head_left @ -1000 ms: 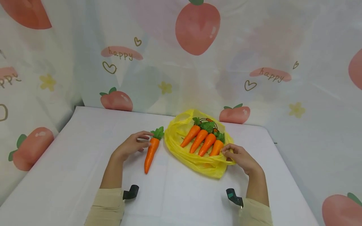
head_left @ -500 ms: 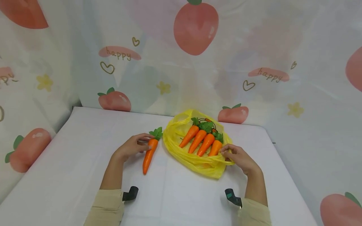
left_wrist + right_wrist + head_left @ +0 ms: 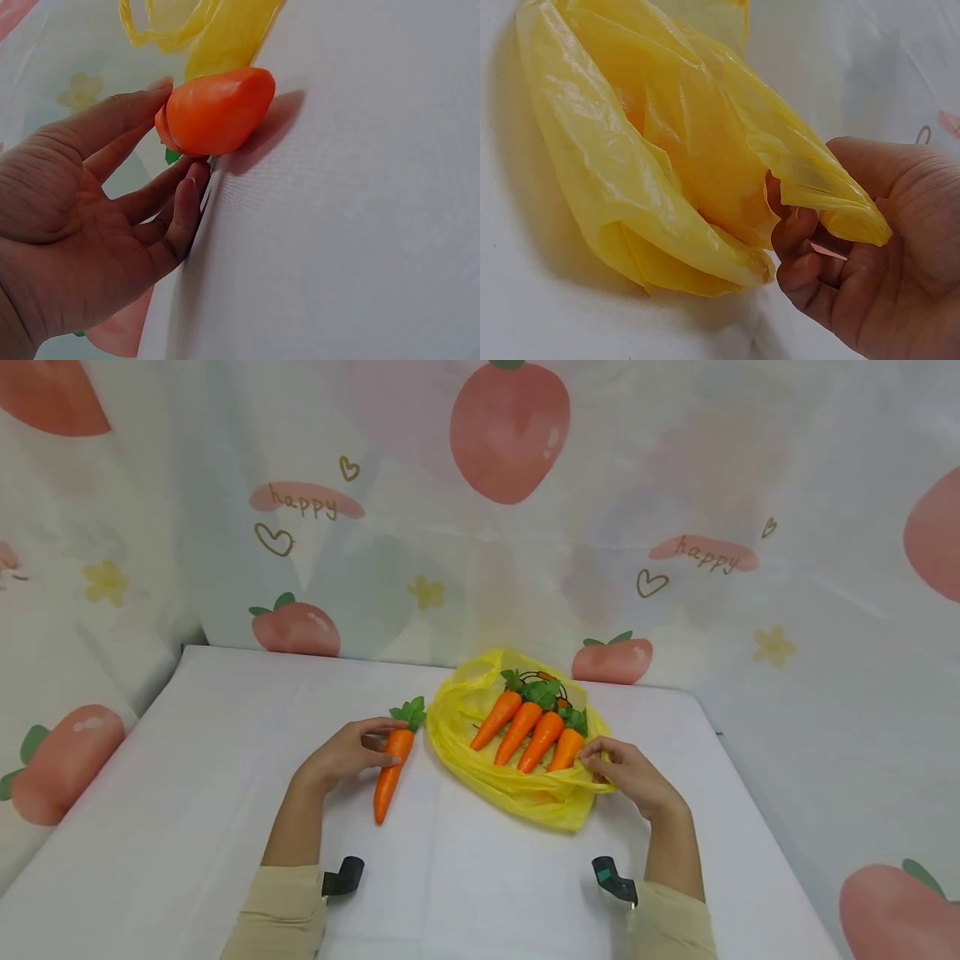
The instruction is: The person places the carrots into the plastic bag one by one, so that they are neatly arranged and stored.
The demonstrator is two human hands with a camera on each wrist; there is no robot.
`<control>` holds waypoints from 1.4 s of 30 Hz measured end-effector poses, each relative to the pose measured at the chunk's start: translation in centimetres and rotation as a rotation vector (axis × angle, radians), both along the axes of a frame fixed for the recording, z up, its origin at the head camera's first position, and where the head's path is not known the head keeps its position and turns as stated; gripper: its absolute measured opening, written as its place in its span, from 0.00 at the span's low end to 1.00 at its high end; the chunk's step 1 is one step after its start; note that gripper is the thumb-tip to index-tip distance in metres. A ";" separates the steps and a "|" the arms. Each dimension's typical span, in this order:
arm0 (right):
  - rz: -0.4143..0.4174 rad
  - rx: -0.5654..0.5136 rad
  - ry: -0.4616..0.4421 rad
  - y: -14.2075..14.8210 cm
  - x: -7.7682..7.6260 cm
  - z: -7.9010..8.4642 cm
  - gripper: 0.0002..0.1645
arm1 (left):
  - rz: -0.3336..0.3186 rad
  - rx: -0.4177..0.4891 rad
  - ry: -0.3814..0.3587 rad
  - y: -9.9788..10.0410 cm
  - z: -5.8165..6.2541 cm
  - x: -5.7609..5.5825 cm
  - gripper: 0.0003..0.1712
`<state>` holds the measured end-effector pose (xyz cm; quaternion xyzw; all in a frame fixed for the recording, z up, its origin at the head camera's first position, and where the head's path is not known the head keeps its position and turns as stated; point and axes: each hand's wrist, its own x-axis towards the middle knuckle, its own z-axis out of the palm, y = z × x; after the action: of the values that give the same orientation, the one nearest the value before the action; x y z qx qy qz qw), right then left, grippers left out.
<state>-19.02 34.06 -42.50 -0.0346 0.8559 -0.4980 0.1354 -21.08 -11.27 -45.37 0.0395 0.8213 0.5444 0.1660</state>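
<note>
A lone orange carrot [image 3: 392, 775] with green leaves lies on the white table, left of a yellow plastic bag [image 3: 517, 793]. My left hand [image 3: 350, 752] pinches this carrot near its leafy top, thumb on one side and fingers on the other. The left wrist view shows the carrot [image 3: 221, 111] tip-on, with the thumb against its side. Several more carrots [image 3: 542, 742] lie side by side in the bag's wide mouth, leaves pointing away. At the bag's right edge my right hand [image 3: 630, 772] holds the rim; its curled fingers grip the yellow film [image 3: 802, 180] in the right wrist view.
Behind the carrots in the bag, a dark looped cord with orange parts [image 3: 546, 677] shows. The white table [image 3: 465, 893] reaches back to a fruit-printed cloth backdrop [image 3: 420, 510]. Black wrist cameras [image 3: 343, 877] sit at both sleeves.
My left hand has closed its thumb and fingers onto the lone carrot, which stays on the table. The right hand keeps its hold on the bag. The head view has shifted slightly.
</note>
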 end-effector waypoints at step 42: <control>0.015 -0.079 -0.010 0.3 -0.2 0.0 0.13 | -0.006 -0.017 0.030 0.2 0.4 0.1 0.33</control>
<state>-19.24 34.31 -42.46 -0.0438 0.8347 -0.5304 0.1420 -20.95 -11.12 -44.99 0.0487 0.8281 0.5364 0.1553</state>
